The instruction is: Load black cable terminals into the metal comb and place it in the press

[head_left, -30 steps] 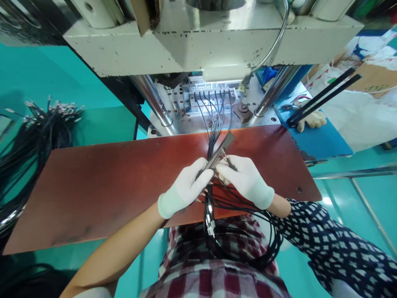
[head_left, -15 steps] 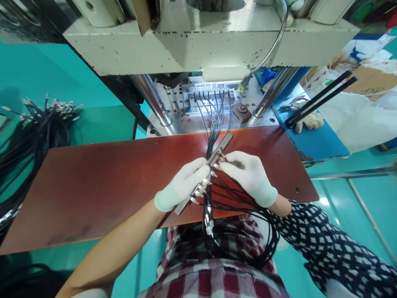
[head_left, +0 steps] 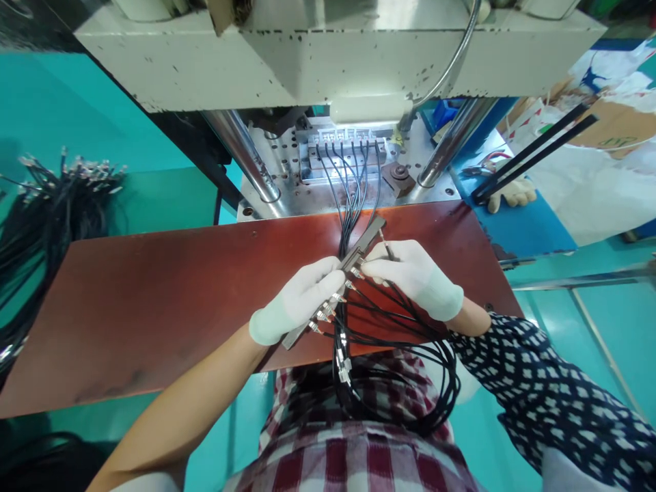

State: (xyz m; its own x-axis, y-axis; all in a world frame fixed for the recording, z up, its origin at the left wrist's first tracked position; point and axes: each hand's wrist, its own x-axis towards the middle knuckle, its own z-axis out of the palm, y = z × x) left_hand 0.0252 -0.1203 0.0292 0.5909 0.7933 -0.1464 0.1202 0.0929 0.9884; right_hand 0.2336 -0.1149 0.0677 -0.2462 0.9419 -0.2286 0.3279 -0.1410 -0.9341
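Note:
A narrow metal bar lies slanted over the brown board, with several metal cable connectors seated along its side. My gloved left hand is closed around the middle of the bar. My gloved right hand pinches a black cable with a metal end at the bar's upper half; the fingertips partly hide it. One cable end sticks up by the right index finger, near the bar's top end. Black cables run from the connectors beneath my right hand and loop down over my lap.
Ahead stands a press with a pale upper block and steel columns. Several cables lead into its metal mould. The brown board spans the front. A cable bundle hangs at left; a work glove lies at right.
My right hand has shifted slightly up and right along the bar, and a cable end now shows above its fingers. My left hand keeps its grip. The view has tilted slightly.

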